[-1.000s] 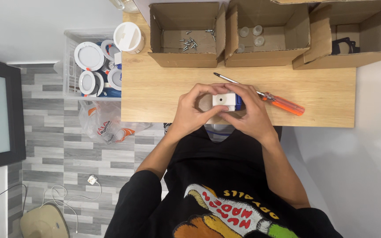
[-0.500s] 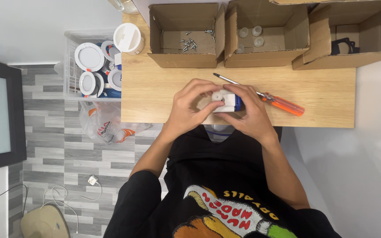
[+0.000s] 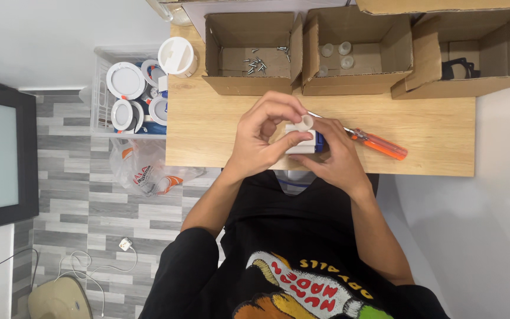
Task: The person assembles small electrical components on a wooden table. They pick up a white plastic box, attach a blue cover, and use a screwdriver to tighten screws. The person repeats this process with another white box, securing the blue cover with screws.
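Seen from above, mid-frame, over the near edge of a light wooden tabletop (image 3: 208,136). Left hand (image 3: 261,142) curled, grip pressed together on a small round white cap (image 3: 306,123), thumb and fingertips pinching it just above a small white block-shaped part (image 3: 300,142) with a blue end. Right hand (image 3: 337,162) cupped under and around that white part from the lower right, grip closed on it, fingers partly hidden behind the left hand. Both hands touching each other, held just above the tabletop at centre frame.

Just right of the hands, an orange-handled screwdriver (image 3: 379,145) flat on the tabletop, shaft slanting up-left behind the white part. Along the top of the frame, three open cardboard boxes: left box (image 3: 219,59) with loose screws (image 3: 258,61), middle box (image 3: 399,56) with several small round white caps, right box (image 3: 503,53) with dark pieces, too small to tell. At upper left, beside the tabletop, a clear crate (image 3: 98,100) of round white lamp fittings (image 3: 125,81). Below it, on the grey tiled floor (image 3: 66,201), a crumpled plastic bag (image 3: 146,171).
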